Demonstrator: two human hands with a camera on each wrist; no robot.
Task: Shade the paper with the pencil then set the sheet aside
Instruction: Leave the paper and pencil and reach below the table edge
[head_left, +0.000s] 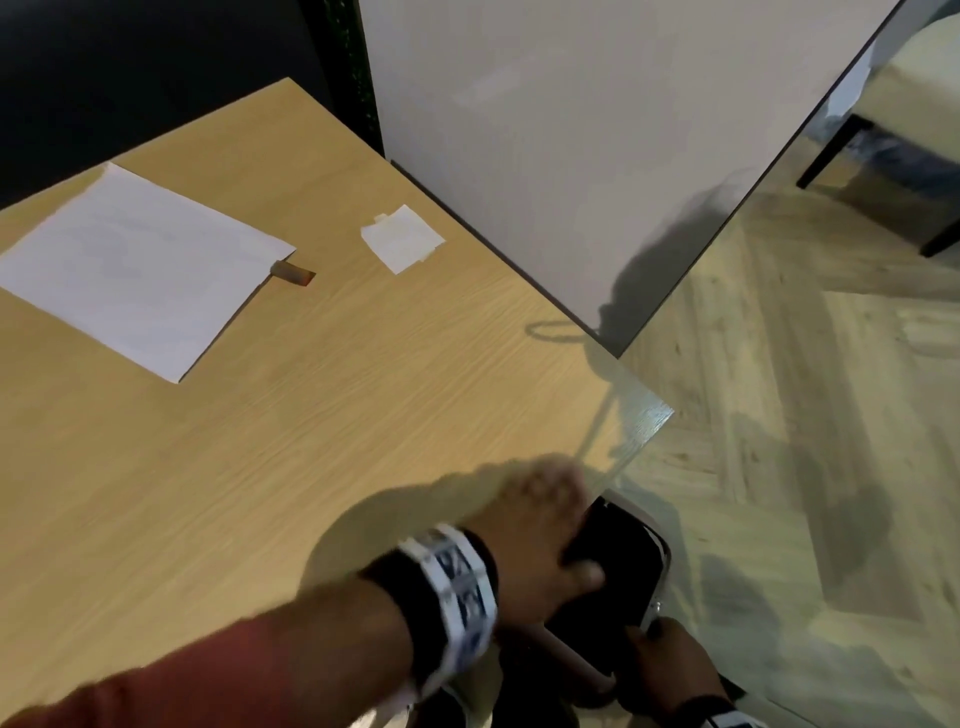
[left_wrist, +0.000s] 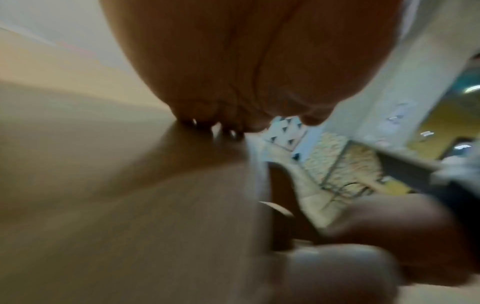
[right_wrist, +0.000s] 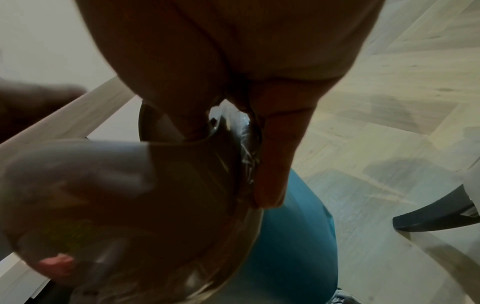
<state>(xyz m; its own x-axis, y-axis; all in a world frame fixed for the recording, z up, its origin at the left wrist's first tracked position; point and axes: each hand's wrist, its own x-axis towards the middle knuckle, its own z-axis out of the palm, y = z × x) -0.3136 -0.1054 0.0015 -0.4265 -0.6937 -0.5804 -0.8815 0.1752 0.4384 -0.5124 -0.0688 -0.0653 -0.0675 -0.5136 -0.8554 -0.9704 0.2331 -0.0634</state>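
The white paper sheet (head_left: 140, 265) lies at ten o'clock on the light wooden table (head_left: 311, 415), with a short brown pencil (head_left: 296, 274) at its three o'clock corner. At five o'clock the right hand (head_left: 670, 660) clasps a black plastic-wrapped chair (head_left: 618, 540). The grip of the left hand (head_left: 540, 530) cannot be told.

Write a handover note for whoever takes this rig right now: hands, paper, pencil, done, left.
Left hand: open, fingertips on the light wooden table at its near right corner, thumb on a black plastic-wrapped chair armrest.
Right hand: grips that armrest beside the table.
White paper sheet: flat at the table's far left, no hand on it. A short brown stub, possibly the pencil, lies at its right corner.
Done: any shading is too faint to confirm. Left: likely shade, then set the sheet aside.
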